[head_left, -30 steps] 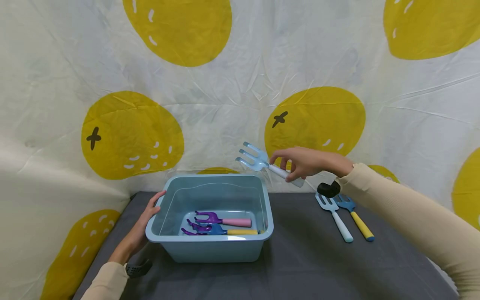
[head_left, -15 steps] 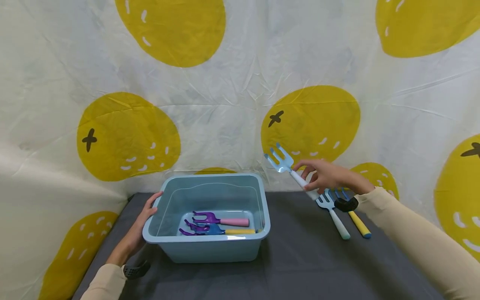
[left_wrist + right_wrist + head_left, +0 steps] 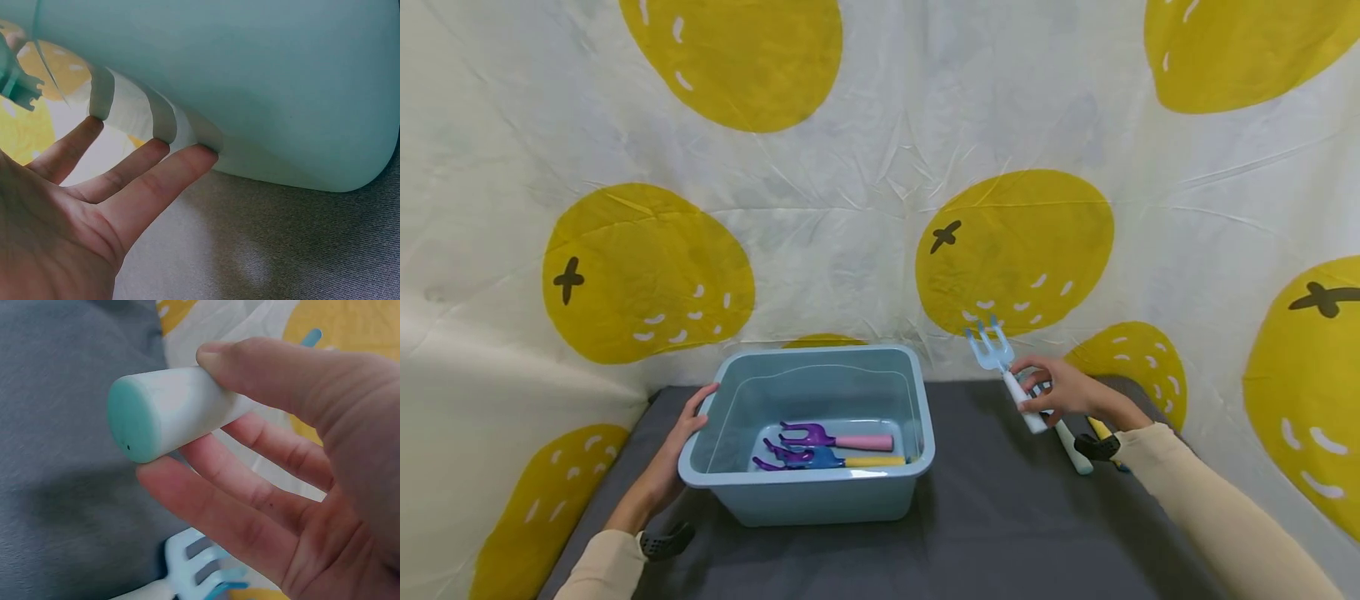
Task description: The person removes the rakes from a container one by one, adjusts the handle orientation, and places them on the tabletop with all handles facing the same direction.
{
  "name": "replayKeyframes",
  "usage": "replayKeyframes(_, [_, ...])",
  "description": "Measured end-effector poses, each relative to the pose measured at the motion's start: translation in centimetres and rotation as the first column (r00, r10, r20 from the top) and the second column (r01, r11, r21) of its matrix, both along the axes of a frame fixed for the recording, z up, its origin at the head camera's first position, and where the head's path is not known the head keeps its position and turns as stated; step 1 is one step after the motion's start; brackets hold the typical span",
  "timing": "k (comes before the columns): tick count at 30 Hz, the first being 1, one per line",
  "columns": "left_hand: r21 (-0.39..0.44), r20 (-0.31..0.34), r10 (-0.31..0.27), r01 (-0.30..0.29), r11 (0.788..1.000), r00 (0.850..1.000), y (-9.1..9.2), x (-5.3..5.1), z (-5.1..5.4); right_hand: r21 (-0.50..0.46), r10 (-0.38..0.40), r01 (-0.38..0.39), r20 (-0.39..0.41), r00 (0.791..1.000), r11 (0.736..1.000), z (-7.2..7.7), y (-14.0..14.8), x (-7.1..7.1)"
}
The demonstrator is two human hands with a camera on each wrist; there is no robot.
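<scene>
- The right hand [image 3: 1047,390] is pinching a pale-blue fork [image 3: 995,356] by its white handle, held up at two o'clock from the tub [image 3: 820,505].
- The left hand [image 3: 672,450] is resting extended fingers against the tub's nine-o'clock side.
- Inside, a pink-handled fork [image 3: 865,442], a yellow-handled blue fork [image 3: 874,461] and another purple fork [image 3: 795,456] are lying.
- At three o'clock, a green-handled fork [image 3: 1075,450] and a second yellow-handled fork [image 3: 1099,427] are lying partly hidden on the table [image 3: 992,508].
- The work is seemingly running midway, the held fork awaiting placement; its direction isn't showing.
</scene>
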State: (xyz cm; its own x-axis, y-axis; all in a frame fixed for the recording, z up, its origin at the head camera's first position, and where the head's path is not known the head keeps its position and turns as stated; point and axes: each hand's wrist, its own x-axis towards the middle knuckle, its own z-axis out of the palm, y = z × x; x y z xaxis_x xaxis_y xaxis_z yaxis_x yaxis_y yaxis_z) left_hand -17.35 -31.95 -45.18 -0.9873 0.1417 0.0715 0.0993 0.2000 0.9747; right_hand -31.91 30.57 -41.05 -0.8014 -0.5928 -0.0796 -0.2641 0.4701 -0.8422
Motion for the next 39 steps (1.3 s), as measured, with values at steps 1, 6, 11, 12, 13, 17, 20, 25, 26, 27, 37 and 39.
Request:
replayKeyframes(1, [0.0,0.0,0.0,0.0,1.0,1.0,0.0,0.0,0.0,0.0,-0.019,0.019,0.015,1.0,1.0,-0.5,0.1,0.1])
replayKeyframes(6, [-0.003,0.005,0.0,0.0,1.0,1.0,-0.1,0.1,0.1,0.014,-0.084,0.083,0.06,0.995,0.996,-2.7,0.6,0.6])
replayKeyframes(11, [0.002,0.008,-0.005,0.005,1.0,1.0,0.0,0.1,0.1,0.025,-0.122,0.12,0.108,0.987,0.992,-4.6,1.2,1.0])
replayKeyframes(12, [0.001,0.008,-0.005,0.005,1.0,1.0,0.0,0.1,0.0,0.026,-0.13,0.127,0.118,0.985,0.992,-5.0,1.4,1.0])
replayKeyframes(13, [0.0,0.008,-0.005,0.005,1.0,1.0,0.0,0.1,0.0,0.025,-0.133,0.131,0.127,0.983,0.991,-5.4,1.5,1.1])
replayKeyframes(17, [0.0,0.016,-0.003,0.003,1.0,1.0,-0.1,0.1,0.0,0.024,-0.138,0.136,0.156,0.978,0.99,-6.5,1.9,1.3])
replayKeyframes(20, [-0.001,0.02,-0.002,0.002,1.0,1.0,-0.2,0.0,0.0,0.038,-0.135,0.131,0.159,0.978,0.991,-7.0,2.1,1.4])
replayKeyframes(25, [-0.003,0.017,-0.004,0.004,1.0,1.0,-0.3,-0.1,-0.1,0.078,-0.147,0.136,0.163,0.976,0.988,-7.2,2.0,1.7])
replayKeyframes(26, [-0.002,0.017,-0.004,0.004,1.0,1.0,-0.3,-0.1,-0.2,0.085,-0.146,0.134,0.163,0.976,0.987,-7.1,2.0,1.8])
replayKeyframes(27, [-0.002,0.017,-0.005,0.005,1.0,1.0,-0.3,-0.2,-0.2,0.092,-0.147,0.133,0.163,0.976,0.987,-7.1,1.9,1.8])
replayKeyframes(37, [-0.002,0.009,-0.02,0.021,1.0,1.0,-0.3,-0.1,-0.1,0.221,-0.187,0.165,0.083,0.979,0.961,-5.6,0.6,3.3])
replayKeyframes(39, [-0.003,0.01,-0.021,0.021,1.0,1.0,-0.3,-0.1,-0.1,0.259,-0.199,0.179,0.054,0.979,0.949,-5.4,0.4,3.5])
